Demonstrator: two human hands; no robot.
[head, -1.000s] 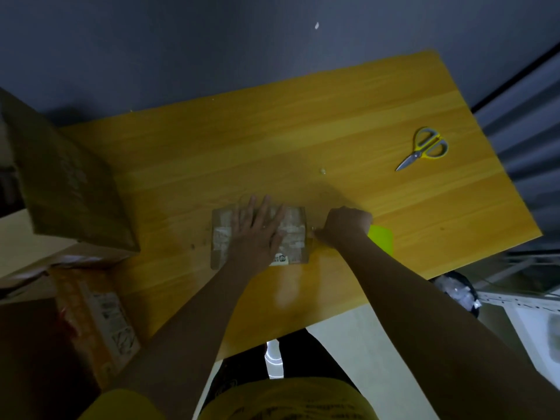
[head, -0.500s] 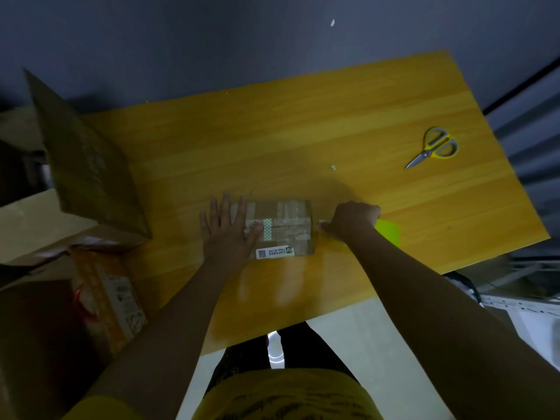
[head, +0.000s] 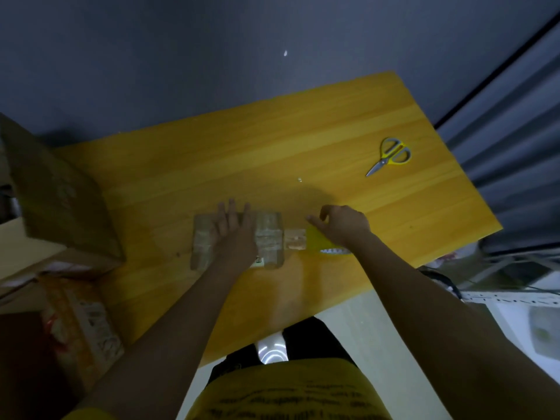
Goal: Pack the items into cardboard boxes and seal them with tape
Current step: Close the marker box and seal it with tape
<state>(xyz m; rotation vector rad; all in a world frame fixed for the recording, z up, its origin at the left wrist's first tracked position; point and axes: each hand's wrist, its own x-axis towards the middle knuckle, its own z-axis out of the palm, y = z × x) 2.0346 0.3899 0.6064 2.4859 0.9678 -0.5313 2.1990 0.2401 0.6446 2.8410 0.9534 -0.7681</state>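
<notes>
A small cardboard box (head: 268,237), wrapped in clear tape, lies on the yellow wooden table (head: 272,153). My left hand (head: 233,230) presses flat on its top with straight fingers. My right hand (head: 342,224) grips a yellow tape dispenser (head: 321,242) just right of the box. A short strip of tape (head: 294,238) stretches from the box's right side to the dispenser.
Yellow-handled scissors (head: 389,156) lie at the table's far right. A large open cardboard box (head: 57,192) stands at the left edge, with a printed orange carton (head: 81,322) below it. Grey shelving (head: 515,147) is on the right.
My left hand slid from the box's left side back onto its top. My right hand pulled the dispenser to the right, drawing a strip of tape off the box.
</notes>
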